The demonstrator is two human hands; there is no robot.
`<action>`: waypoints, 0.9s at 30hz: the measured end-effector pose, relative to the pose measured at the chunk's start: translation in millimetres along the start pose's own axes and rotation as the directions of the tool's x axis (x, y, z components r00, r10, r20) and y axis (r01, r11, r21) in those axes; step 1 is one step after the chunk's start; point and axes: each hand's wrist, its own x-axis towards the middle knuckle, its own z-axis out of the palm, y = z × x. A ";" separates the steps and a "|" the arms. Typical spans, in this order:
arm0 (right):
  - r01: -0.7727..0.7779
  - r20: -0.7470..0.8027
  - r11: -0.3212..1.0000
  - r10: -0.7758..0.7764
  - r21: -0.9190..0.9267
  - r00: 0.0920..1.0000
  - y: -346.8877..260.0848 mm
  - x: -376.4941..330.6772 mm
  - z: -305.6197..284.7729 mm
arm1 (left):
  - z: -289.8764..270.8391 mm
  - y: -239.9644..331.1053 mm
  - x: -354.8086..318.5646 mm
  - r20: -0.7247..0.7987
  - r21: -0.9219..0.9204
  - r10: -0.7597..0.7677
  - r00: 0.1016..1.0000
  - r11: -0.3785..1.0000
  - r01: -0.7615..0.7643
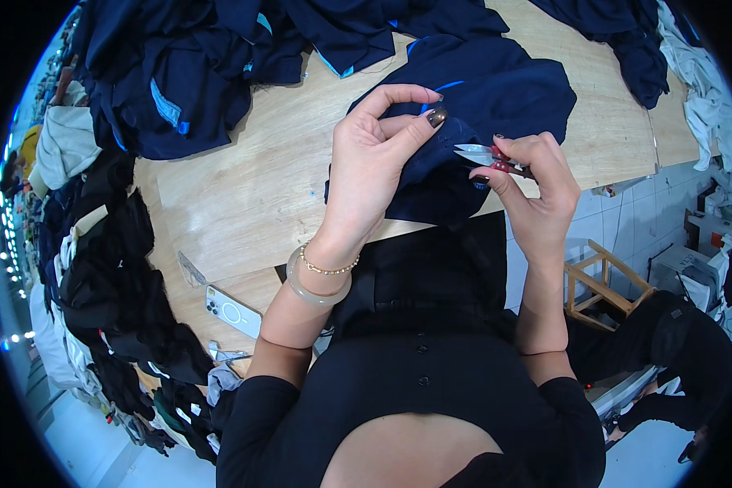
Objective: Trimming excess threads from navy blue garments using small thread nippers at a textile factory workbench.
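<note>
A navy garment (496,89) with light blue trim lies on the wooden table (252,179) in front of me. My left hand (374,163) pinches a fold of its dark fabric between thumb and forefinger, lifted slightly off the table. My right hand (537,187) holds small red-handled thread snips (484,154), their silver blades pointing left toward the pinched fabric, a short gap away. A pale bangle and a gold bracelet sit on my left wrist.
Piles of navy garments (187,73) cover the table's far side. A white phone (232,311) lies at the near left edge. Dark and pale clothing (106,268) is heaped at the left. A wooden stool (602,281) stands on the tiled floor at right.
</note>
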 end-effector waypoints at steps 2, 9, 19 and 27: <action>0.013 0.007 1.000 -0.013 -0.001 1.000 0.0 0.9 0.6 | 0.2 -1.5 0.0 -0.015 0.056 0.031 0.999 0.998 -0.030; 0.020 0.027 1.000 -0.021 0.004 0.999 -5.3 3.4 1.4 | 0.2 -3.1 -1.0 0.006 0.148 0.090 0.996 0.985 -0.090; 0.009 0.071 0.999 -0.006 -0.033 0.997 -1.4 16.5 -17.4 | -1.9 3.0 -3.1 0.077 0.242 0.118 0.990 0.961 -0.133; 0.124 0.191 0.979 -0.091 -0.164 0.977 -1.1 25.1 -19.1 | -1.2 7.7 -3.6 0.128 0.286 0.077 0.989 0.952 -0.111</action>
